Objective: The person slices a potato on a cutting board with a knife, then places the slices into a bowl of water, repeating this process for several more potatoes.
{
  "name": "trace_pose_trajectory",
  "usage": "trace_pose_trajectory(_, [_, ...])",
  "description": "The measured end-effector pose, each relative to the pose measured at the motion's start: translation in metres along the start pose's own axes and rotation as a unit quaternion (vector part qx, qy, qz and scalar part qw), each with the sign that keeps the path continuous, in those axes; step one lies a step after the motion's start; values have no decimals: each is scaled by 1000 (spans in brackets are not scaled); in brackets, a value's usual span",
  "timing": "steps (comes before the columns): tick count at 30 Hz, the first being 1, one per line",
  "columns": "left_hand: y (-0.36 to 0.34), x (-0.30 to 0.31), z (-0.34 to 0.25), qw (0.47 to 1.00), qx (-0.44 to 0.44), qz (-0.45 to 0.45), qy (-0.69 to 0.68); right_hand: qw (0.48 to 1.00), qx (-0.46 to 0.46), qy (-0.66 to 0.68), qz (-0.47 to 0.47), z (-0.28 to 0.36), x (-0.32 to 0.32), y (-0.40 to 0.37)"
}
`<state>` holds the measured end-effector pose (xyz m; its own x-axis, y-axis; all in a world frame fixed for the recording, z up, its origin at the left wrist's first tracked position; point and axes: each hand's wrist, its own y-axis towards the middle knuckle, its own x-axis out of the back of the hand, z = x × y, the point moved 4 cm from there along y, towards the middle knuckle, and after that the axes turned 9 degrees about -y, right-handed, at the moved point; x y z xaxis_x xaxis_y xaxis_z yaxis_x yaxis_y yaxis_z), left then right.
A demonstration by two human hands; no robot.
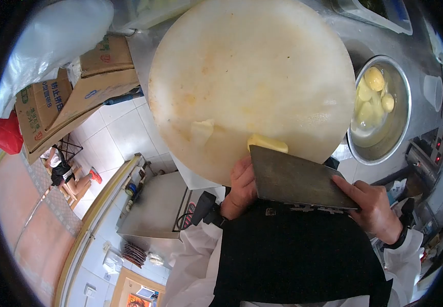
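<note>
My right hand (369,204) grips a wide cleaver (298,176) near its right end, with the index finger laid along the metal. The blade slants across the near edge of a round chopping board (252,66). Just beyond the blade's upper left corner lies a pale yellow peeled potato piece (268,143), its near side partly covered by the blade. My left hand (242,187) is at the board's near edge, against the blade's left end, its fingers curled together. Whether they hold anything is hidden. A thin pale slice (202,132) lies farther left on the board.
A metal bowl (408,112) with peeled potatoes in liquid stands right of the board. Beyond it is a white cup (432,93). Opened cardboard boxes (78,97) are at the left. Farther off, a person (65,171) sits. A black apron (298,256) covers my front.
</note>
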<state>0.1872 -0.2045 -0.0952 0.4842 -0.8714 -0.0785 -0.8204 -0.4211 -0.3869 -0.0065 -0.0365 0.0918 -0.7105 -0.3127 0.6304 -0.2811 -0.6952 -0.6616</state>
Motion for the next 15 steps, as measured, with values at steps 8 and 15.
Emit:
trace_pose_trajectory(8, [16,-12,-72,902,-369,45,220,1000,9,10,25,-3,4,6])
trace_pose_trajectory(15, [1,-10,-18,986,131,-46,-96,998,-2,37,45,5,14,12])
